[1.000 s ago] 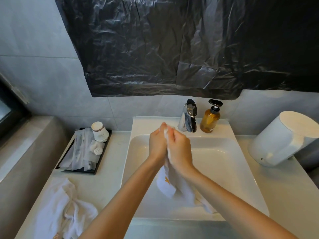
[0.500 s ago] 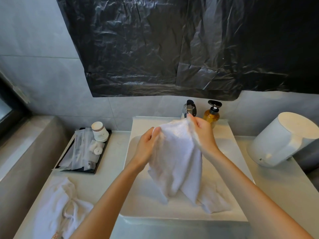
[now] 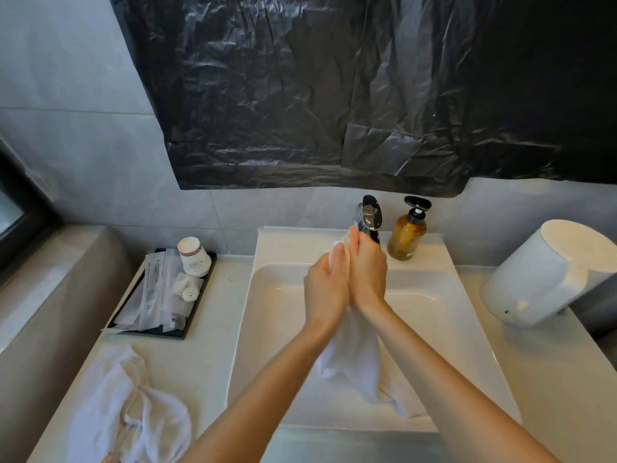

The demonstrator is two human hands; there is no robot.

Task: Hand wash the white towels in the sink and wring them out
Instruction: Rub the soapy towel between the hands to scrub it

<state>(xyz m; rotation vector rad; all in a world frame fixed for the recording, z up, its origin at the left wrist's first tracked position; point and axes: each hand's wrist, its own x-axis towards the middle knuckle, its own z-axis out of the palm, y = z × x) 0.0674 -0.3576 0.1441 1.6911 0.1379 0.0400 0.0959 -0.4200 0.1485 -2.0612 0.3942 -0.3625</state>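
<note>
The left hand (image 3: 325, 289) and right hand (image 3: 367, 275) are pressed together, both clenched round the bunched top of one white towel (image 3: 354, 359). They are at the 12 o'clock end of the sink (image 3: 440, 332), just below the faucet (image 3: 371, 215). The towel's tail hangs into the basin toward 6 o'clock. A second towel (image 3: 123, 406) lies crumpled on the desk (image 3: 213, 345) at 8 o'clock.

The knuckles sit very near the faucet, so a hard twist could knock it, or the soap bottle (image 3: 406, 238) at 1 o'clock. Wringing this high may also fling water over the rim.
</note>
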